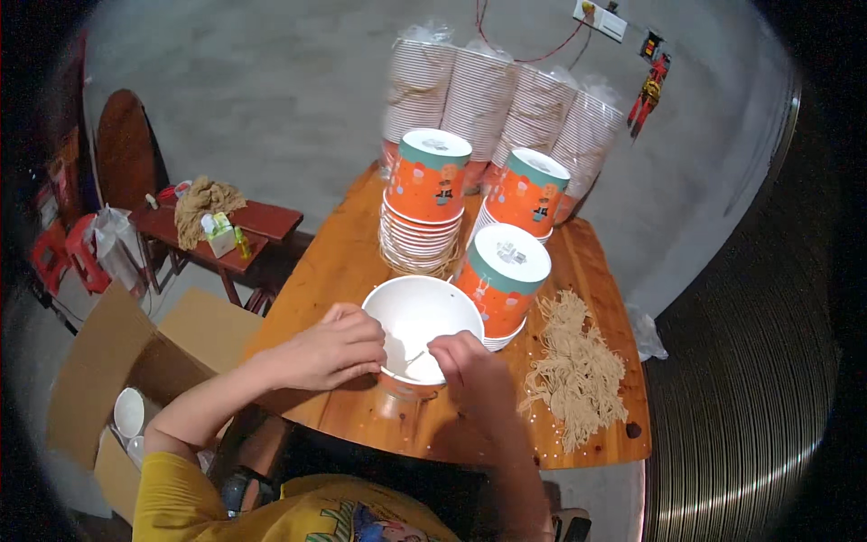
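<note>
A white-lined paper bucket stands mouth up at the table's near edge, orange on its outside. My left hand is closed at its left rim, fingers curled over the edge; what the fingertips press against is partly hidden. At the right front of the rim, my right hand pinches with thumb and fingers just inside the mouth. A thin pale cord shows by those fingertips against the white inside. Right behind stands an upside-down orange and green paper bucket, stacked on others. A heap of tan cords lies right of my right hand.
Two more stacks of upturned buckets stand farther back, cords hanging round the left one. Tall bagged bucket stacks line the wall. Left are an open cardboard box and a red bench. A ribbed shutter stands right.
</note>
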A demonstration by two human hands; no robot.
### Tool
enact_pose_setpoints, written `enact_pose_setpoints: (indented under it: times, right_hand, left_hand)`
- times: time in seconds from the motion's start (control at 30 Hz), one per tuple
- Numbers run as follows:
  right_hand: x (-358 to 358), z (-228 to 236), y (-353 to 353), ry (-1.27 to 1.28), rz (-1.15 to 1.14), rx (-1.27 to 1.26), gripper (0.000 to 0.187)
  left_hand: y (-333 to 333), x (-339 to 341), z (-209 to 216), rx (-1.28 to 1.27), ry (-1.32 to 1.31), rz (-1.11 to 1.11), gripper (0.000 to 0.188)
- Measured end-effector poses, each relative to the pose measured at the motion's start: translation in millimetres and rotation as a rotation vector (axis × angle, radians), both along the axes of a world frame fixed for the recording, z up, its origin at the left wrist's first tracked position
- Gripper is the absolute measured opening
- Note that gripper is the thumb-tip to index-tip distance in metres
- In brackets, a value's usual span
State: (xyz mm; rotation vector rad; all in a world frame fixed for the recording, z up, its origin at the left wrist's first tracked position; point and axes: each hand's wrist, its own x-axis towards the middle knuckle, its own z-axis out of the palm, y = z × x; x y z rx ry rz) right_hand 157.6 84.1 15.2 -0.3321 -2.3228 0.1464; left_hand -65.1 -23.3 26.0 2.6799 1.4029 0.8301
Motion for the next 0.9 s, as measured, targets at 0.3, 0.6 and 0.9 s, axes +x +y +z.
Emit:
enact_pose_setpoints:
  times: [0.3,0.6,0.9]
  right_hand:
    - [-33,0,-27,-0.189,-0.187,-0.562,0.020]
    - [-47,6,-33,-0.135,-0.492,-0.501,0.019]
    - [-31,6,-8,-0.026,-0.452,-0.492,0.012]
  left_hand:
    - [-3,39,-21,-0.033,-0.514,0.417,0.017]
    - [-8,21,-27,-0.039,-0.436,0.351,0.008]
    - [-6,-9,-19,-0.108,-0.427,0.102,0.007]
